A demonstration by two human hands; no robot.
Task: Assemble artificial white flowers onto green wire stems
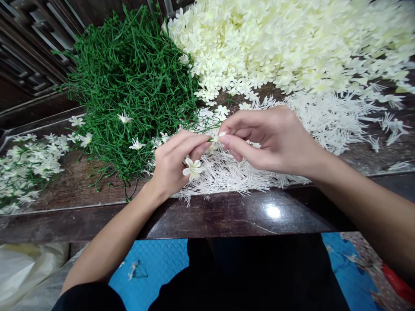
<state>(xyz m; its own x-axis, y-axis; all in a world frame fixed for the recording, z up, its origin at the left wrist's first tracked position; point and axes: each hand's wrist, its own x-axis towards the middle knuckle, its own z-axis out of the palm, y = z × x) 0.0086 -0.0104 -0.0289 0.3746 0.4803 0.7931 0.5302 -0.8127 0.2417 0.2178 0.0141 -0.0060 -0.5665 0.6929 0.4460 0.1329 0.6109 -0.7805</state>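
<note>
My left hand [171, 160] is closed in a pinch on an artificial flower stem, whose green tip [210, 139] shows at the fingertips. A white artificial flower [193, 169] hangs just below these fingers, seemingly on the same stem. My right hand [269, 138] pinches a small white stamen piece [222, 134] at that green tip, touching or almost touching it. Under both hands spreads a heap of white spiky stamens [236, 170]. Beyond them lie a big tangle of green plastic stems [129, 82] and a large pile of cream-white petals [266, 47].
A bunch of assembled white flowers [35, 166] lies at the left on the dark wooden bench [87, 185]. Slatted dark wood [29, 47] rises at the back left. Below are a blue mat [155, 263] and a pale sack [29, 268].
</note>
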